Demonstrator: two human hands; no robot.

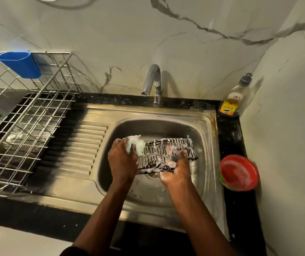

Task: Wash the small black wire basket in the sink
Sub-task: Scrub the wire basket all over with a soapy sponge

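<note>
Shows the small black wire basket, coated in lather, held over the bowl of the sink, apparently clear of its floor. Grips the near right edge with the right hand, fingers curled round foamy wires. Clasps a pale green sponge in the left hand, pressed against the basket's left end. Likely risks: losing the basket from the soapy right-hand grip and dropping it; snagging the sponge on wire ends; elbowing the red bowl just beside the sink.
</note>
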